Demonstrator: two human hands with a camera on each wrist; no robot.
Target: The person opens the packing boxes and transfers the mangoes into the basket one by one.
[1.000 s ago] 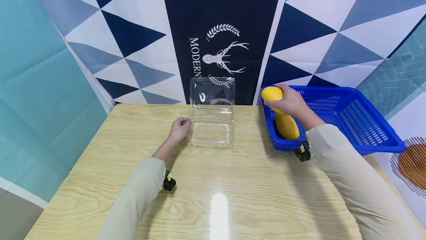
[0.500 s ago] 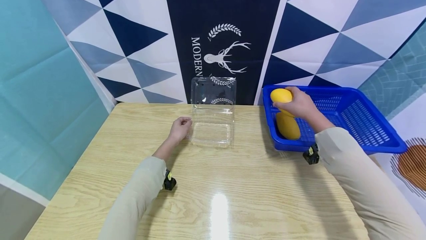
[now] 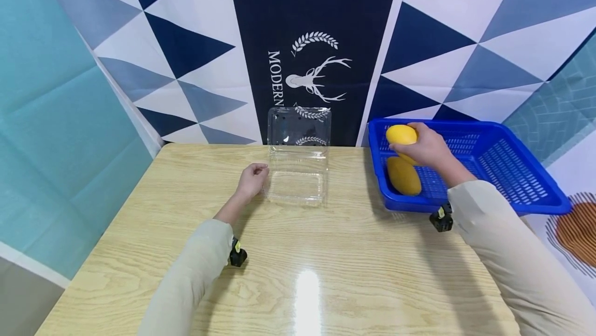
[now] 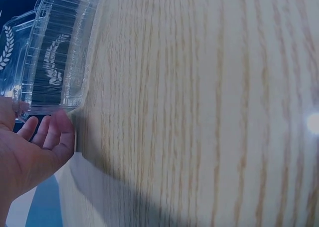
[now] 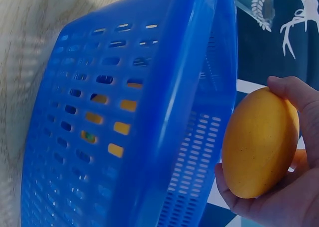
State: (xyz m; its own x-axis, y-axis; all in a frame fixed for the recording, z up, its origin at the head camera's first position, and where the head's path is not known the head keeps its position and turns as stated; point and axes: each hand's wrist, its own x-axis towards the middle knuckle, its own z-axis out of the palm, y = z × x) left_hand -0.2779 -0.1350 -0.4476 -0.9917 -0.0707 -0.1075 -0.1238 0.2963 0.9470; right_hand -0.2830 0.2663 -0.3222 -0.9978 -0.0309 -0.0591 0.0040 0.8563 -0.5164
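Observation:
In the head view a clear plastic clamshell box stands with its lid raised against the backdrop. My left hand is at its left side, fingers curled at the rim; the left wrist view has the fingertips against the box's edge. Over the left part of a blue plastic basket, my right hand grips a yellow mango. The right wrist view shows this mango between thumb and fingers, above the basket rim. A second mango lies inside the basket beneath it.
The light wooden table carries the box and basket. A patterned cloth backdrop rises directly behind them. A teal cloth hangs at the left. Wrist cameras sit on both forearms.
My right hand has moved rightward with the mango, from the basket's left rim to further over its inside. My left hand and the plastic box stay in place.

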